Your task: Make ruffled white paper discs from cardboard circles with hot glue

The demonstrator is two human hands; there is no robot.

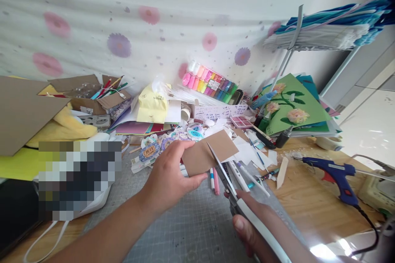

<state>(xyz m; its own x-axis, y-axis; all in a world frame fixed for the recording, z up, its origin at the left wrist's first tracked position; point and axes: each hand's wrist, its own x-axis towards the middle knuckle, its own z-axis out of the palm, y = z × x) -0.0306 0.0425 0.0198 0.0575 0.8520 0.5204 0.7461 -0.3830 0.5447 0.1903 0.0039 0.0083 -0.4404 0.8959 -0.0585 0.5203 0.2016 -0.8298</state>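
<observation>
A small rectangle of brown cardboard (pixel 200 157) is held up over the grey cutting mat (pixel 160 230). My left hand (pixel 171 174) grips its left end, thumb below and fingers behind. In my right hand (pixel 247 222) is a pair of scissors (pixel 226 183) with a pale handle. The blades lie across the cardboard near its middle, pointing up and to the left. Part of the lower handle is hidden by my fingers. Just beyond the cardboard, several markers (pixel 237 176) and paper scraps (pixel 248 152) lie on the mat.
A blue glue gun (pixel 333 172) with a cord rests on the wooden table (pixel 296 176) at right. Behind stand a pack of coloured clay (pixel 210 82), a yellow packet (pixel 152 104) and a green flower card (pixel 293 102). A large cardboard sheet (pixel 24 111) juts in at left.
</observation>
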